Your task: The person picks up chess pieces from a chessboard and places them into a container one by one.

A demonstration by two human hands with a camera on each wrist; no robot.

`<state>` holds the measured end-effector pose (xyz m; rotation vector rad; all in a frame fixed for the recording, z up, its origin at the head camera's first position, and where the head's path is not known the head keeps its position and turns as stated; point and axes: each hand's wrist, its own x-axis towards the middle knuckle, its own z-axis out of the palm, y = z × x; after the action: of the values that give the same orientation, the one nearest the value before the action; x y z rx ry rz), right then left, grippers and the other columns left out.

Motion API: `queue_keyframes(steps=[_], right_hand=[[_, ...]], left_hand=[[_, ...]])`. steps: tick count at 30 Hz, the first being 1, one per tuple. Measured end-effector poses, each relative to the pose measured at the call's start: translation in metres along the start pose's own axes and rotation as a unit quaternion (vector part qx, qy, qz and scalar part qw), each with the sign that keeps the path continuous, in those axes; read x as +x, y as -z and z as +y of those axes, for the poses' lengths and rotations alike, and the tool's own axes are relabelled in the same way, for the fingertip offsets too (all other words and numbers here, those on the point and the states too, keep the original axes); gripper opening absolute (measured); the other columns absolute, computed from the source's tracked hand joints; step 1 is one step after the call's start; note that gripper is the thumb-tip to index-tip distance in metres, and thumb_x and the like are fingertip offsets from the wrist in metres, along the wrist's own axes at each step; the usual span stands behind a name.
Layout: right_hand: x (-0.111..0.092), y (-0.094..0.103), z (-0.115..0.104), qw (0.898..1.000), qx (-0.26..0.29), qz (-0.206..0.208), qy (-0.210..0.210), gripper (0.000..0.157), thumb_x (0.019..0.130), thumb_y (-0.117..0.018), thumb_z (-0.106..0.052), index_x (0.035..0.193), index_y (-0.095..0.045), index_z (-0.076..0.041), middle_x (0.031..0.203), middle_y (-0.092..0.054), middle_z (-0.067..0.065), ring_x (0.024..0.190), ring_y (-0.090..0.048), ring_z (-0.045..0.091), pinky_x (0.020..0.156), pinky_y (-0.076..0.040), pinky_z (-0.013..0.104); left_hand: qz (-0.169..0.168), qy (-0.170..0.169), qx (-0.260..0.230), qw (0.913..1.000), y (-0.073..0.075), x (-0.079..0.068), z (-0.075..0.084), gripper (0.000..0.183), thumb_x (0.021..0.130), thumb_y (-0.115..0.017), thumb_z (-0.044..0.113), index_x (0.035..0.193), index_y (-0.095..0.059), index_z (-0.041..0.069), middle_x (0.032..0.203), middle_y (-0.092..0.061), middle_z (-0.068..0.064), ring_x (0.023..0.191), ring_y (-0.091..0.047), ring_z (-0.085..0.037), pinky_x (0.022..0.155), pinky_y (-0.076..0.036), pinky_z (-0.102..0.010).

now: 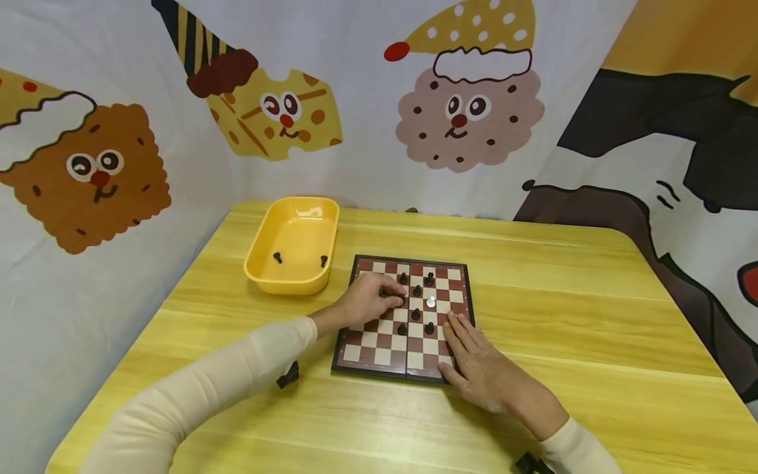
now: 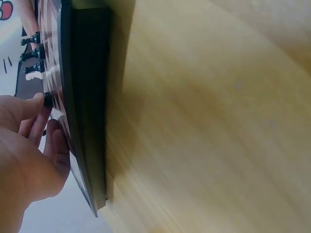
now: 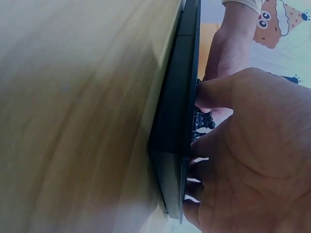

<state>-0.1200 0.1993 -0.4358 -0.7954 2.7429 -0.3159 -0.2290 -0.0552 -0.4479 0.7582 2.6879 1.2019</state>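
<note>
A brown-and-cream folding chessboard (image 1: 367, 357) lies unfolded, its seam running down the middle. My left hand (image 1: 368, 299) reaches over its left half and pinches a black chess piece (image 2: 47, 100) by thumb and fingertips, low at the board's surface. Around that spot stand several black chess pieces, among them a pawn (image 1: 416, 315) right of the seam, and one white piece (image 1: 431, 302). My right hand (image 1: 482, 365) rests on the board's right edge, fingers straight. In the right wrist view its fingertips lie along the black rim (image 3: 192, 97).
Left of the board, towards the back, stands a yellow tray (image 1: 284, 287) holding two black pieces, one a small dark piece (image 1: 277, 257) on its left side. The wooden table (image 1: 592, 316) stretches to the right. A cartoon-printed cloth (image 1: 367, 178) hangs behind the table.
</note>
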Motion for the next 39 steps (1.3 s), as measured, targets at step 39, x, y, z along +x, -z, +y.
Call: queue_keyframes(steps=[39], right_hand=[[0.001, -0.004, 0.002, 1.000, -0.006, 0.006, 0.010, 0.072, 0.110, -0.038, -0.042, 0.157, -0.020, 0.010, 0.165, -0.010, 0.027, 0.152, -0.007, 0.041, 0.120, -0.015, 0.055]], left_hand=[[0.015, 0.016, -0.007, 0.9997, 0.013, -0.004, 0.004, 0.019, 0.095, -0.073, 0.005, 0.114, -0.076, 0.005, 0.114, -0.073, -0.007, 0.064, -0.062, -0.011, 0.057, -0.053, -0.024]])
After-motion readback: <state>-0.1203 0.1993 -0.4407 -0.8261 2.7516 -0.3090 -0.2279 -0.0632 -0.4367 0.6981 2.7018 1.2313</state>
